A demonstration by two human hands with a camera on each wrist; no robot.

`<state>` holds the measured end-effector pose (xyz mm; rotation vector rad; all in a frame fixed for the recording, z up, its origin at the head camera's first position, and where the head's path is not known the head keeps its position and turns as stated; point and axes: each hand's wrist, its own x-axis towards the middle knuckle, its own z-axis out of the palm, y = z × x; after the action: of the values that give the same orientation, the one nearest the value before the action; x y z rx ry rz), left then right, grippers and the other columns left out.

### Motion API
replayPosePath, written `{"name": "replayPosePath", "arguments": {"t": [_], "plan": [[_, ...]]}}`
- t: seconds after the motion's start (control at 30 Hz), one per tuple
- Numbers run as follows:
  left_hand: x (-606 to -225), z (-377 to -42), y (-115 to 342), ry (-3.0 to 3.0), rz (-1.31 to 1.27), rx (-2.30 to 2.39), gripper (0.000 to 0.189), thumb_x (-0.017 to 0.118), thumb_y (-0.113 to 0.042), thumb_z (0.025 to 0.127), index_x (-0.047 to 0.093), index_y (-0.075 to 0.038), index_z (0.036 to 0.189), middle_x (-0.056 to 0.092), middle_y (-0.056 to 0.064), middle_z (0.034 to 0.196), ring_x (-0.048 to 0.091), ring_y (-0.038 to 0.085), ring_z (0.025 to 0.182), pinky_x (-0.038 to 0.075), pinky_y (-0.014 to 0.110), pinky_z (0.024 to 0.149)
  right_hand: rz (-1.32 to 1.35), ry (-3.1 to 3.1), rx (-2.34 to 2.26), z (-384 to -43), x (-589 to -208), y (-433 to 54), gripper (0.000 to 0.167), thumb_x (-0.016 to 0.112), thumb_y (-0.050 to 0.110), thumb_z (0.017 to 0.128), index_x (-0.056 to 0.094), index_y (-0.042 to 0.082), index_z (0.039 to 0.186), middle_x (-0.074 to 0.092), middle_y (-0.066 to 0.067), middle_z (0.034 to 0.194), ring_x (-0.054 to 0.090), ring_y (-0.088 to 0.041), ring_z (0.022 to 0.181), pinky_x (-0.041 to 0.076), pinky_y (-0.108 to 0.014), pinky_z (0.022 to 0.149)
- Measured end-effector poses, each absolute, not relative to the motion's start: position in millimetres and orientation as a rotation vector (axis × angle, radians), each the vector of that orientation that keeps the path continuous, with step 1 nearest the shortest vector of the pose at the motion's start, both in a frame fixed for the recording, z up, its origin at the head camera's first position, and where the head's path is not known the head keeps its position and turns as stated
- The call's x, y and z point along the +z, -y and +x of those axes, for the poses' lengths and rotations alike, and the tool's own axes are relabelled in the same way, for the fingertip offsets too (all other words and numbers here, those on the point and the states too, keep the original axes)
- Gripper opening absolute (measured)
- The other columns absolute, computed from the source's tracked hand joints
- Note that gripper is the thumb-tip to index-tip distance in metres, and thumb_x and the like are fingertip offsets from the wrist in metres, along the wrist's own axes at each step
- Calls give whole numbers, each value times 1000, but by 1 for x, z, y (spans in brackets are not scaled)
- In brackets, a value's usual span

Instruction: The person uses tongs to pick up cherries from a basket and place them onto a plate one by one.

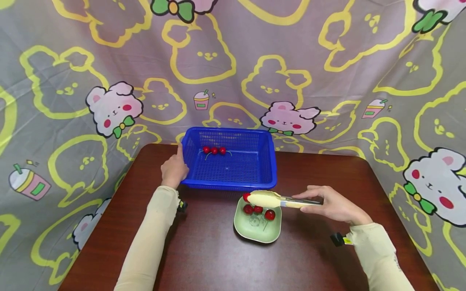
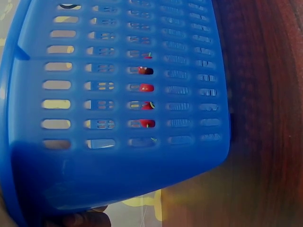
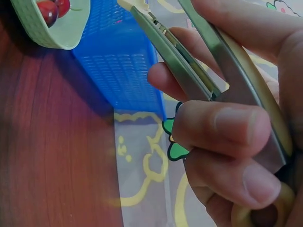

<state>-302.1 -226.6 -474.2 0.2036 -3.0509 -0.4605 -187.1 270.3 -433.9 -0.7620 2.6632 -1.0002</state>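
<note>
My right hand (image 1: 333,204) grips metal tongs (image 1: 267,199) with cream-coloured tips, held level over the near right corner of the blue basket's front side. At their tips, a red cherry (image 1: 246,197) shows above the rim of a light green square bowl (image 1: 258,235). Inside that bowl lie three more cherries (image 1: 270,214). My left hand (image 1: 174,167) holds the left rim of a blue plastic basket (image 1: 227,186), index finger stretched along the edge. In the left wrist view its fingertips (image 2: 87,219) show below the basket wall (image 2: 113,170).
Three cherries (image 1: 214,150) with green stems lie in a row at the back left inside the basket. The bowl stands just in front of the basket on a dark brown table (image 1: 204,250). A patterned curtain (image 1: 233,101) closes off the back and sides.
</note>
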Motion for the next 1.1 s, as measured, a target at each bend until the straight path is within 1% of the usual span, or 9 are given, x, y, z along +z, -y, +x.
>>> {"name": "replayPosePath", "arguments": {"t": [0.2, 0.43, 0.6, 0.8, 0.9, 1.1], "plan": [[-473, -302, 226, 3066, 205, -461, 86, 60, -17, 96, 12, -9, 166, 64, 29, 129, 68, 50, 99, 53, 63, 84, -793, -2666, -965, -187, -440, -271, 35, 82, 35, 88, 78, 30, 123, 75, 14, 110, 53, -49, 135, 42, -66, 105], [-472, -302, 226, 3069, 214, -468, 86, 61, -18, 96, 12, -11, 167, 64, 29, 130, 68, 51, 101, 53, 63, 85, -799, -2638, -953, -186, -445, -269, 35, 83, 32, 88, 78, 30, 123, 76, 15, 110, 52, -49, 134, 42, -68, 105], [-473, -302, 226, 3058, 206, -469, 86, 62, -18, 96, 14, -10, 166, 65, 29, 129, 68, 50, 100, 53, 63, 83, -781, -2616, -936, -186, -448, -269, 35, 82, 36, 88, 78, 30, 123, 75, 14, 111, 51, -51, 135, 41, -69, 105], [-474, -302, 226, 3044, 203, -463, 86, 63, -18, 96, 15, -10, 166, 65, 29, 128, 68, 50, 100, 53, 63, 82, -783, -2613, -920, -185, -449, -269, 35, 82, 37, 88, 78, 30, 122, 76, 15, 113, 52, -50, 134, 42, -68, 106], [-475, -302, 226, 3040, 196, -465, 85, 63, -18, 96, 15, -10, 166, 65, 29, 128, 68, 50, 100, 53, 63, 82, -796, -2615, -913, -184, -451, -270, 34, 82, 36, 89, 78, 30, 122, 76, 16, 111, 53, -50, 134, 42, -67, 106], [-475, -303, 227, 3047, 204, -462, 86, 62, -18, 96, 14, -10, 166, 64, 29, 129, 68, 51, 101, 53, 63, 83, -867, -2630, -876, -185, -457, -269, 33, 80, 40, 90, 78, 29, 121, 76, 16, 107, 57, -45, 130, 44, -61, 105]]}}
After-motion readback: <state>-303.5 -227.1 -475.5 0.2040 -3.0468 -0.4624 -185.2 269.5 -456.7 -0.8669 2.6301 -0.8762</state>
